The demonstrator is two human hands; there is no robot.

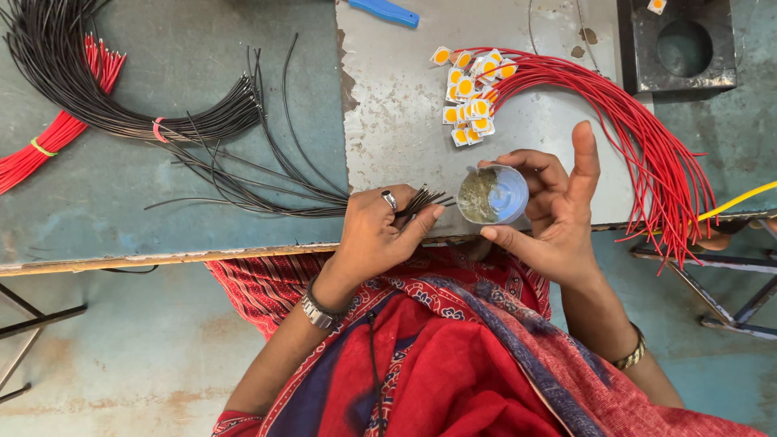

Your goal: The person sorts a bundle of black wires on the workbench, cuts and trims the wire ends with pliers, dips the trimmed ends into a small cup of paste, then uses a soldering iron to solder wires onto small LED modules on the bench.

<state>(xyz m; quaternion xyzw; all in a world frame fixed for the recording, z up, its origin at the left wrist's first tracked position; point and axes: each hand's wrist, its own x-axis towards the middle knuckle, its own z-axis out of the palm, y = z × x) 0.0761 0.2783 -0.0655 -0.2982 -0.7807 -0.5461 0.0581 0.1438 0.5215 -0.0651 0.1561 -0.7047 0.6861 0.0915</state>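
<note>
**Black wire ends meet the paste pot**

The left hand (374, 235) pinches a small bunch of thin black wires (267, 190) between thumb and fingers, pressed together around them, with the stripped tips fanned out toward three o'clock. Those tips sit just beside the rim of a small round pot (492, 194), not yet clearly in it. The right hand (550, 214) cradles that pot, thumb and lower fingers curled about its wall and the index finger raised toward twelve o'clock. The pot lies tilted with its mouth toward the wires, at the near edge of the grey metal plate (396, 121).

The pot is pale blue and shallow, with a grey-green paste (it looks grainy and smeared) covering much of the inside; a bare blue patch shows at its three o'clock side.

As for progress, judging from how things lie: at twelve o'clock from the pot a sheaf of red wires (647, 137) already carries square white chips with yellow centres (469, 97) on its ends, so that lot appears finished at least that far. The black wires carry none. A larger banded bundle of black wires (121, 105) waits at ten o'clock, with a tied red bundle (48, 137) beside it, so a good deal seems left. Whether the pinched ends are coated cannot be told.
</note>
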